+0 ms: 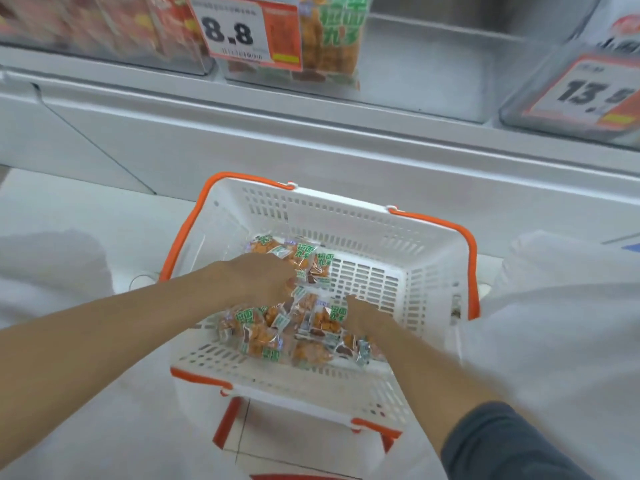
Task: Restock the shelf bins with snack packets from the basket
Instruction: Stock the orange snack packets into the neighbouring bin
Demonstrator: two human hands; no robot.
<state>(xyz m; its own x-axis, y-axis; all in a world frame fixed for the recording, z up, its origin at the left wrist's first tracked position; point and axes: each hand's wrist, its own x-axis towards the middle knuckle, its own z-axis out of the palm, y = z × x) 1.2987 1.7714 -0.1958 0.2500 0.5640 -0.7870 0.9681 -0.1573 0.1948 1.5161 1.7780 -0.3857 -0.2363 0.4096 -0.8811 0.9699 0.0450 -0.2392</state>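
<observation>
Price tag "8.8" (232, 29) upper left; second price tag (588, 95) far right, tilted

price tag (239, 29) — 8.8, second tag (588, 93) — 13

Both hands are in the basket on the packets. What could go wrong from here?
Loose packets could slip from the left hand or right hand on the lift and fall outside the basket. Matching packets show only behind the 8.8 tag; the bin tagged 13 is likely wrong.
</observation>
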